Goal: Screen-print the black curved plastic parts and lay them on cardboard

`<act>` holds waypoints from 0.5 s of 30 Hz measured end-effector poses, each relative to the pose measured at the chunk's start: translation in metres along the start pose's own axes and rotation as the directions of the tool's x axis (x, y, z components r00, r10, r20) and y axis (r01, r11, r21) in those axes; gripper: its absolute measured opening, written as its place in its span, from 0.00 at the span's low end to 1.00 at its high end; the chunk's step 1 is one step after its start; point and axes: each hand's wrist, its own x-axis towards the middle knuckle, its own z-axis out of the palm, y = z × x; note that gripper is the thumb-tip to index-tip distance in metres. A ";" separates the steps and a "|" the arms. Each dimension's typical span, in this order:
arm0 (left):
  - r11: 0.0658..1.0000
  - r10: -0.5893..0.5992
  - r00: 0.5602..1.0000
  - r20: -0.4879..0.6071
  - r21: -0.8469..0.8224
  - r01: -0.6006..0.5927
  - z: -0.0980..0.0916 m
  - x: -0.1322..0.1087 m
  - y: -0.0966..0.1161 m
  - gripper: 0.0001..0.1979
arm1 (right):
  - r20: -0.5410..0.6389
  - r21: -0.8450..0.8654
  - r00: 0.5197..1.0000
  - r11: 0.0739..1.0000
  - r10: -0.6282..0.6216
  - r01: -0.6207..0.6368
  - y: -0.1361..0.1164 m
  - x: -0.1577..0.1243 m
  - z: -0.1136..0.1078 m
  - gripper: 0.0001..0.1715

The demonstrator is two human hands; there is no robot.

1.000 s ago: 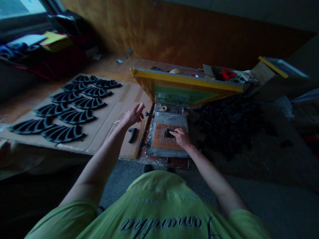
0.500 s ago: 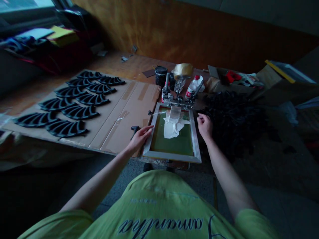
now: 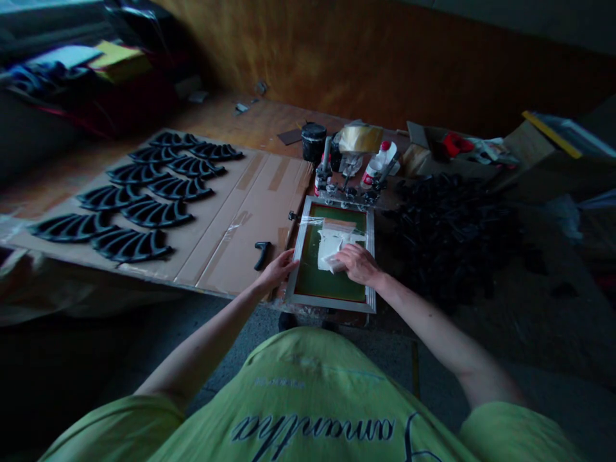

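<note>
A silver-rimmed silk-screen frame lies flat on the press, its green mesh facing up. My left hand holds the frame's left rim near the front. My right hand presses on a crumpled white cloth lying on the mesh, with the fingers over its front part. Just left of the frame, a small black L-shaped handle lies on the cardboard sheet, out of reach of my fingers' touch.
Several black fan-shaped pieces lie in rows on the cardboard. A black heap of similar pieces sits right of the press. Behind the hinge clamps stand a black jar, a tape roll and a white bottle.
The screen frame has swung down from its raised position to lie flat. My right hand has moved from beside the frame onto the white cloth, and the cloth looks smaller and more bunched.
</note>
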 end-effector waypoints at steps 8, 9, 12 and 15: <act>0.995 -0.022 0.999 0.025 -0.100 0.024 0.001 -0.008 0.012 0.35 | -0.146 0.010 0.984 0.994 0.106 -0.105 0.001 0.005 0.000 0.10; 0.994 -0.025 0.999 0.026 -0.105 0.028 0.001 -0.009 0.014 0.34 | -0.172 0.001 0.980 0.994 0.105 -0.106 -0.002 0.003 0.005 0.12; 0.994 -0.038 0.999 0.023 -0.103 0.041 0.001 -0.010 0.017 0.33 | -0.147 0.015 0.988 0.998 0.055 -0.053 -0.011 -0.006 0.013 0.13; 0.993 -0.048 0.999 0.021 -0.108 0.050 -0.001 -0.011 0.020 0.36 | -0.118 0.067 0.987 0.993 0.106 -0.099 -0.010 0.003 0.001 0.07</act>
